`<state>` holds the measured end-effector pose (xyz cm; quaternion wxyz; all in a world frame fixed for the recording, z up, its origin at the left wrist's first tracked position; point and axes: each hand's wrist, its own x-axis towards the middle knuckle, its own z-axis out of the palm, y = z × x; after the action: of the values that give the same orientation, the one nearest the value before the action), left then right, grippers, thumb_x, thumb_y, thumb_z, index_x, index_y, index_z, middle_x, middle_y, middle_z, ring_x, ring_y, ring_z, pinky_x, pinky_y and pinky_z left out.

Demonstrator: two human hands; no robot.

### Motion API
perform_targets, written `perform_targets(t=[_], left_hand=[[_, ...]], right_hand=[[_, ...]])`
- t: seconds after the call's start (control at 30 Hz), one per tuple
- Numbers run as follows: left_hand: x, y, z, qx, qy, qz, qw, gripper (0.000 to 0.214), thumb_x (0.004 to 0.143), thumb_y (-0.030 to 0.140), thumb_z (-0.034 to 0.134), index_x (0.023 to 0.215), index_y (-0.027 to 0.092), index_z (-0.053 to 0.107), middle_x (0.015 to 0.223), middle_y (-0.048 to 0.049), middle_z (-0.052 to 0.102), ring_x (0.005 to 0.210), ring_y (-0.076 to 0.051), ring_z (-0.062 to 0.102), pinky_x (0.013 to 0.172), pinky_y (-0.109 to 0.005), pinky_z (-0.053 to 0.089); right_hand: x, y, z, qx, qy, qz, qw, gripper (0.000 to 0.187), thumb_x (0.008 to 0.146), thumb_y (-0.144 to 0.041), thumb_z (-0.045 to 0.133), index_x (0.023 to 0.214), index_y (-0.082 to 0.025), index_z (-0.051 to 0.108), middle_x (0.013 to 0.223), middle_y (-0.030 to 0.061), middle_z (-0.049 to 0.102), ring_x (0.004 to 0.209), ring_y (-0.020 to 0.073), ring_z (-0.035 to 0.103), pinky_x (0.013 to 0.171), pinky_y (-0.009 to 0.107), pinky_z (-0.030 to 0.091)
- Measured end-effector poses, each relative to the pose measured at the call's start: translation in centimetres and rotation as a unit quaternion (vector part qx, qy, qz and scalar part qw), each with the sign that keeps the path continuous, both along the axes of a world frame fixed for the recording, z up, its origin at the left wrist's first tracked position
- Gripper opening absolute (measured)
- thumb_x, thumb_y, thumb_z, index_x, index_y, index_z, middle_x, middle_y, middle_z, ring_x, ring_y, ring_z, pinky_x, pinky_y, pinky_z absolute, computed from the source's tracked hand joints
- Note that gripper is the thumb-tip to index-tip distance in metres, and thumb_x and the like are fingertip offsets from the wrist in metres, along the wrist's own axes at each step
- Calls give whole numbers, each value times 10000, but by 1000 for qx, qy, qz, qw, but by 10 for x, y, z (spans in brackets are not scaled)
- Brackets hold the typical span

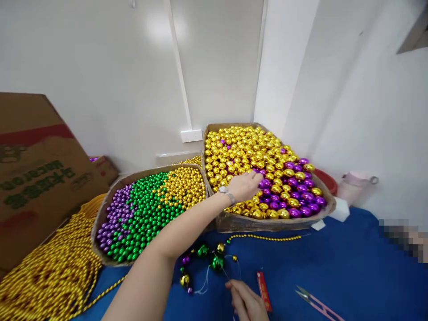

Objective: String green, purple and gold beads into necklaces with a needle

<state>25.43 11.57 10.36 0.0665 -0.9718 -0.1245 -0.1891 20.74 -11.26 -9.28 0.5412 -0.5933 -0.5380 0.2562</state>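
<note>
Head view showed the left hand at the large gold and purple balls in the box; whether it grasped one, I could not tell. The right hand pinched a thread near the beaded strand, which lay on blue cloth. Choosing a ball seemed the present step; the next move probably called for steady threading

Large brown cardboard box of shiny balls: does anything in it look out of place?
Possibly: a few shiny purple balls sit among shiny gold balls at the back, apart from the main purple cluster at front right, perhaps mis-sorted.
</note>
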Motion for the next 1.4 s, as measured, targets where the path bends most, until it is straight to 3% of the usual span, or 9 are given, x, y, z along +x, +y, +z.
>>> perform_targets(t=[0.13,0.27,0.37,0.5,0.57,0.77,0.9,1.13,1.4], left_hand=[[-122,-1,-10,-30,-172,93,980,363,886,300,468,1229,187,427,1139,-101,561,972,-197,574,755,-295,491],[-221,-13,-68,-84,-169,224,956,382,878,297,483,1247,208,443,1078,-86,578,847,-172,607,707,-275,499],[-252,-23,-108,-121,-144,277,942,359,864,295,506,1213,215,489,1054,-79,600,864,-192,603,732,-300,496],[-256,-38,-121,-190,-226,304,906,320,802,292,597,1108,203,559,1039,-85,625,1003,-246,557,869,-381,451],[-252,-50,-115,-290,-313,294,855,326,765,303,646,1062,192,569,1034,-90,625,983,-240,567,869,-385,453],[-239,-84,-96,-653,-521,139,532,363,765,292,664,1091,186,546,1027,-70,630,909,-182,627,786,-301,494],[-239,-90,-95,-737,-524,99,416,329,741,261,690,1031,143,589,974,-72,649,835,-177,659,748,-274,503],[-239,-100,-99,-783,-519,61,339,248,736,195,689,951,155,573,898,-46,658,898,-210,657,789,-304,514],[-245,-104,-101,-790,-481,60,375,318,757,207,659,1059,124,606,955,-71,636,741,-148,647,598,-211,493]], right_hand=[[6,-4,12,6,-29,33,999,301,942,-360,370,1049,-233,621,748,27,681,607,132,657,556,185,548],[1,-2,18,28,-86,19,996,271,930,-344,409,1028,-215,626,896,58,709,802,172,689,706,223,564],[-8,0,26,29,-133,34,990,263,938,-327,398,1031,-212,616,955,67,709,866,176,683,759,236,558],[-17,5,34,46,-183,45,981,254,946,-286,384,1043,-199,603,974,60,710,861,160,687,764,224,557],[-20,6,35,70,-203,40,976,249,946,-263,381,1037,-191,602,954,58,715,850,160,690,751,228,561],[-27,6,36,100,-246,45,963,261,935,-225,383,1030,-178,622,921,55,725,812,159,698,714,229,569],[-26,7,38,99,-258,38,960,273,932,-232,383,1031,-183,632,919,57,727,810,167,700,709,235,572],[-23,8,38,108,-281,38,953,274,932,-216,379,1051,-181,623,926,57,726,810,165,699,713,239,568],[-12,6,35,110,-316,21,942,267,927,-206,387,1040,-178,627,910,49,728,787,154,699,714,241,560]])
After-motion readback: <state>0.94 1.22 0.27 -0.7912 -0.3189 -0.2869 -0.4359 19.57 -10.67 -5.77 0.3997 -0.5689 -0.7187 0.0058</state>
